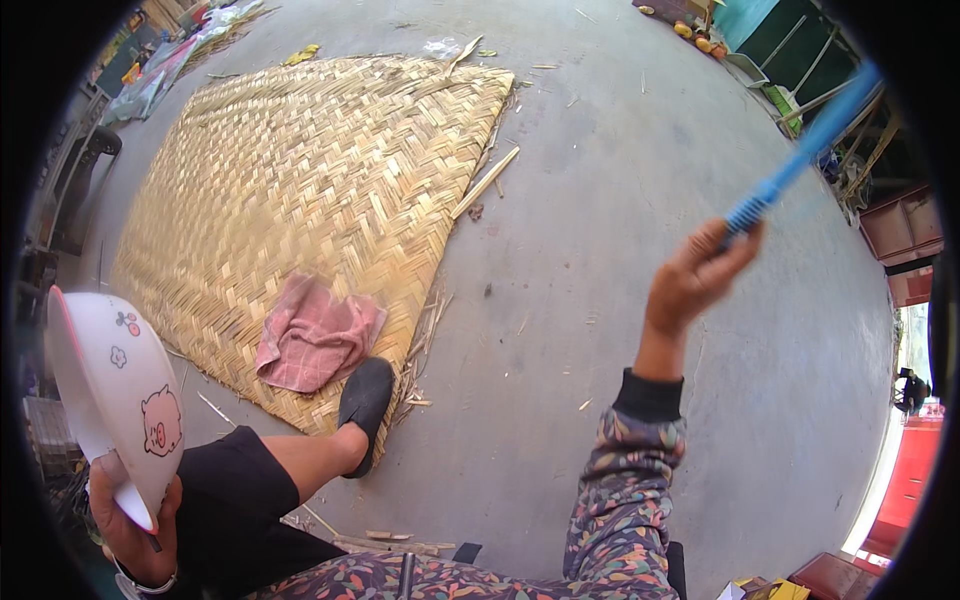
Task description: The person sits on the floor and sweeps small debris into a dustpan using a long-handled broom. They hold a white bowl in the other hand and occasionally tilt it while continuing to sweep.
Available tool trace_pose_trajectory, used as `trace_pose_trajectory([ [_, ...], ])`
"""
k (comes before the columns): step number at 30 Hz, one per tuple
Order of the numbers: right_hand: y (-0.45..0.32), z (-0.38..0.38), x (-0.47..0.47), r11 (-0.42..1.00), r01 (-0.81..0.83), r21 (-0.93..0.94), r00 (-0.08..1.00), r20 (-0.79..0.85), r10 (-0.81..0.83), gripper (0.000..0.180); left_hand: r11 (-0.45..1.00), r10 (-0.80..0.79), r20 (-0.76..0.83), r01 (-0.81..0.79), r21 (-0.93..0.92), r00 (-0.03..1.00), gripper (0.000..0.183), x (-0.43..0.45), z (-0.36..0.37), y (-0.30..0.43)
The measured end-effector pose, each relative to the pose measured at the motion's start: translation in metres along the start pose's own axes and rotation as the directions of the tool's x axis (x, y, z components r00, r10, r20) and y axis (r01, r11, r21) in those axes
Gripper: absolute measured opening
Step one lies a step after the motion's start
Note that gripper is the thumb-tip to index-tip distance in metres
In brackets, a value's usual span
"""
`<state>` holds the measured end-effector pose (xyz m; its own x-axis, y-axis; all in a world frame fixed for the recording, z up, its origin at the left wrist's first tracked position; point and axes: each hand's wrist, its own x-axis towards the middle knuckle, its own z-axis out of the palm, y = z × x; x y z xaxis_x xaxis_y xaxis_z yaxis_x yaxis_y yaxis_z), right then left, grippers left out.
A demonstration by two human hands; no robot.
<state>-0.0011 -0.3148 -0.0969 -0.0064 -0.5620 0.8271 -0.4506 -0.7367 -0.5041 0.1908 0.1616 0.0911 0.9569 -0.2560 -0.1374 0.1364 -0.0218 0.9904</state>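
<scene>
My left hand (135, 517), at the lower left, grips the edge of a white bowl (127, 390) with a pink rim and a cartoon pig on its side. The bowl is tipped up on its edge, and part of its inside faces left. On the right, my right hand (697, 277) is closed around the ribbed grip of a blue pole (795, 165). The pole slants up to the right, and its far end is blurred and cut off by the dark rim of the picture. Below me lies a woven straw mat (322, 172) with a crumpled pink cloth (319, 334) on it.
My shoe (366, 412) rests on the mat's near corner. Loose straw strips (424, 337) lie along its right edge on the concrete floor (570, 300). A dustpan (746, 71) and round fruit (703, 43) are at upper right. Plastic sheeting (154, 75) lies upper left.
</scene>
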Motion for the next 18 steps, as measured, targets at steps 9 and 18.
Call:
trace_pose_trajectory([
  [9, 0.142, 0.055, -0.073, 0.804, -0.294, -0.517, 0.432, 0.678, 0.595, 0.034, 0.989, 0.012, 0.085, -0.025, 0.144, 0.996, 0.023, 0.014, -0.041, 0.002],
  [18, -0.05, -0.147, -0.083, 0.254, -0.965, 0.06, 0.233, 0.637, 0.735, 0.036, 0.985, -0.069, 0.194, 0.097, -0.143, 0.979, 0.022, -0.016, -0.045, 0.011],
])
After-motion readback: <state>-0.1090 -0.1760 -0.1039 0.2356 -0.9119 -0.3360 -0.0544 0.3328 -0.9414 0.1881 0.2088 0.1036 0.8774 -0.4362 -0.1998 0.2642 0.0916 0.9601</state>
